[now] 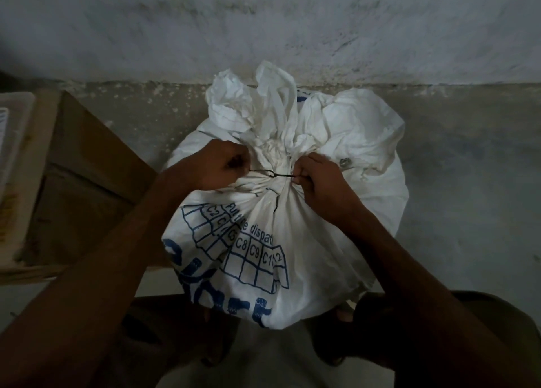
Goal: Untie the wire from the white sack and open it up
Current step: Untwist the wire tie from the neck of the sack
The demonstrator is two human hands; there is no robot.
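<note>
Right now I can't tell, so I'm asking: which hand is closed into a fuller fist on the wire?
The left hand: curled into a fist on the wire, while the right hand pinches its end.

A: What colour is the sack (307, 212)?
B: White, with a blue printed grid and blue lettering.
A: And the wire (273, 176)?
B: Dark, nearly black. The cardboard box (87, 168) beside it is brown.

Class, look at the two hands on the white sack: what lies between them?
In the head view, the dark wire spans from left hand to right hand, across the gathered neck of the white sack.
</note>
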